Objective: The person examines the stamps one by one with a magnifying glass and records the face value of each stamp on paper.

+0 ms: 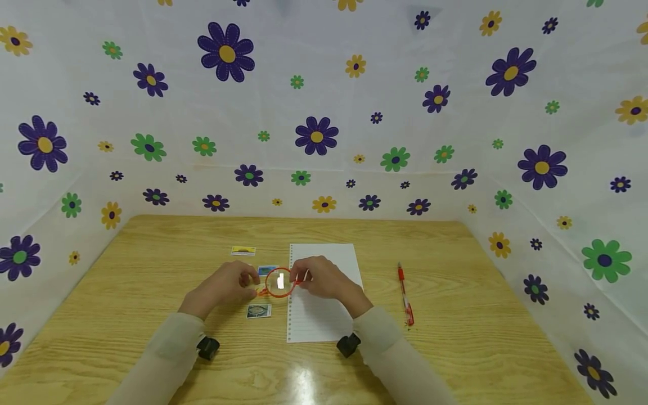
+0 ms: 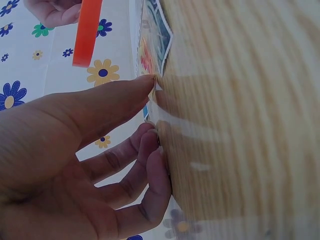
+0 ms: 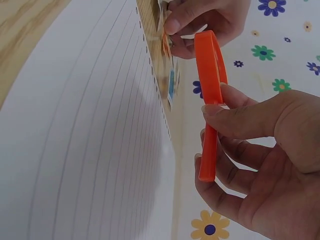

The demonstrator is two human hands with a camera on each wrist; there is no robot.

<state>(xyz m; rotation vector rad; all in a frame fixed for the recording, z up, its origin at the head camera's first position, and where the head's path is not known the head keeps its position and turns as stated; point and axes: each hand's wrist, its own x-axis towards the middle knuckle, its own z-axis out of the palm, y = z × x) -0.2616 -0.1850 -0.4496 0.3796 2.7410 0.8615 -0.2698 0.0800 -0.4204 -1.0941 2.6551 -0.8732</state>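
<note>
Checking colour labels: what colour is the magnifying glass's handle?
Bright orange; the handle shows best in the right wrist view.

Lying flat on a pale wood-grain bench (image 1: 455, 270): small picture cards (image 1: 259, 311) in a loose column, just left of a lined sheet of paper (image 1: 319, 323) punched along its near edge. Off to the right, a red pen (image 1: 405, 298).

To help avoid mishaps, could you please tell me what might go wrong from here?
The magnifying glass, held in the right hand, shows bright white glare in the head view, which could hide details. The left hand has its fingertips close at a small picture, so it might shift or crease that.
</note>
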